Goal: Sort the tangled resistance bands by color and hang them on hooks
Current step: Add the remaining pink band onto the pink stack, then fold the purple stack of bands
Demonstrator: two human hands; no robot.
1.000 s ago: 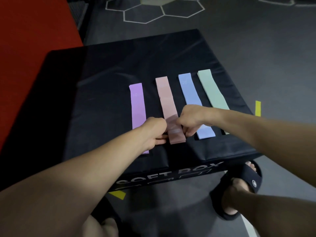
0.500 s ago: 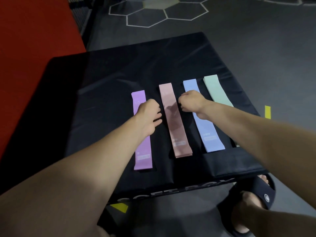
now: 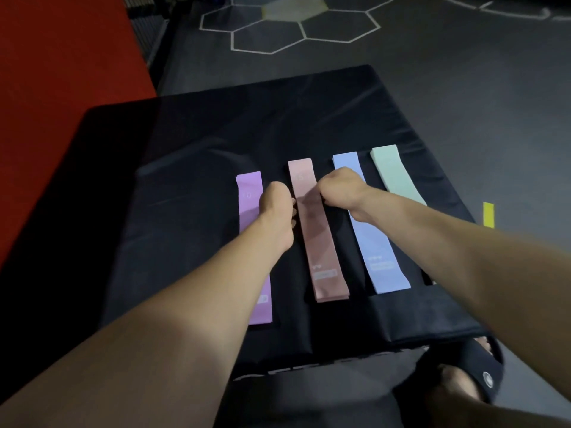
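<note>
Gym floor, dark rubber with white hexagon markings, red mat off to the left side; a black padded box (image 3: 191, 186) serves as the worktop.

Pink band (image 3: 312, 230) lies flat and straight between the two hands, its length running away from the person. Left hand (image 3: 276, 211) sits at its left edge, right hand (image 3: 341, 193) at its right edge, both over the far half of the strip. Fingers of both hands are curled under, knuckles up. They appear to touch or pinch the band's edges, but whether either truly has hold of it I cannot tell; the fingertips are hidden beneath the hands.

Working outward: purple band (image 3: 248, 186) runs just beyond the left hand, partly under that wrist and forearm. Blue band (image 3: 380, 261) lies just past the right hand, its far end covered by the knuckles. Green band (image 3: 392, 171) is farthest to the right, its near part hidden by the right forearm. All four lie roughly parallel, apart from one another, no crossings.

Reading of the layout: one colour per lane, so untangling and sorting look done. Hands placed symmetrically on the pink strip suggest smoothing or squaring it into line, or readying a lift.

No hooks in view; hanging not yet begun. Yellow floor tape (image 3: 488, 214) and a black sandal (image 3: 475, 372) lie right of the box.
</note>
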